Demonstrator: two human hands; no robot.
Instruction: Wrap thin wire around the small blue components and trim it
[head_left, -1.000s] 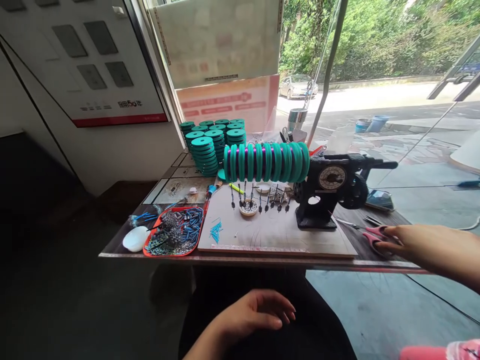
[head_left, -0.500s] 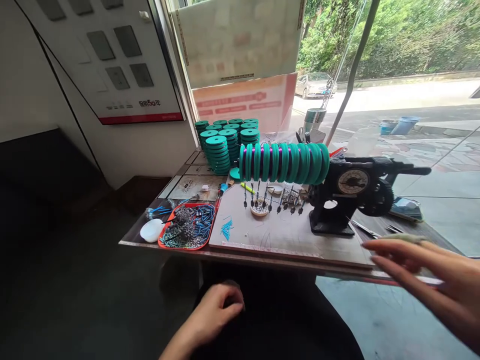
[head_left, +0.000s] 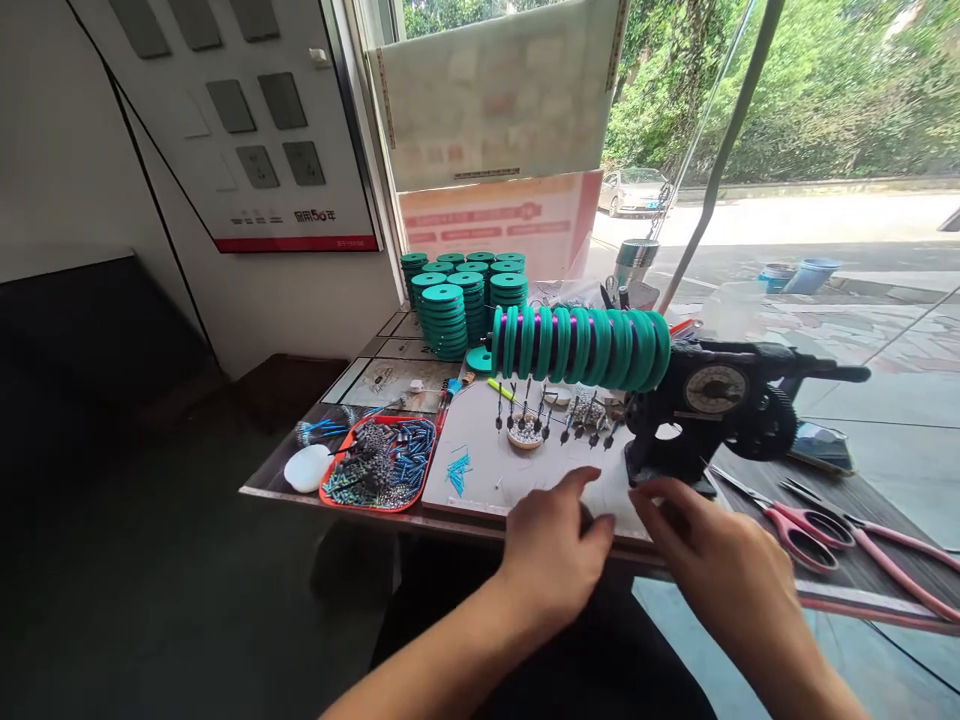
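Note:
Both of my hands are close together over the front edge of the board (head_left: 480, 480). My left hand (head_left: 559, 545) has its thumb and index finger apart, and nothing shows between them. Just to its right, my right hand (head_left: 712, 550) is closed, with the fingertips pinched near the machine's foot; anything in them is too small to make out. Above them, the black winding machine (head_left: 720, 390) carries a row of green spools (head_left: 581, 347) with purple line. Small dark clips (head_left: 566, 432) hang on short lines below, by a round dish of beads (head_left: 525, 430).
Pink-handled scissors (head_left: 806, 530) and pliers (head_left: 885, 560) lie at the right. An orange tray (head_left: 431, 470) of small parts, a white dish (head_left: 306, 468) and blue tubes (head_left: 457, 472) are at the left. Green spool stacks (head_left: 444, 320) stand behind.
My left hand has risen from my lap to the board's edge. My right hand has moved left from the right side, its fingers now pinched. The scissors and pliers are uncovered.

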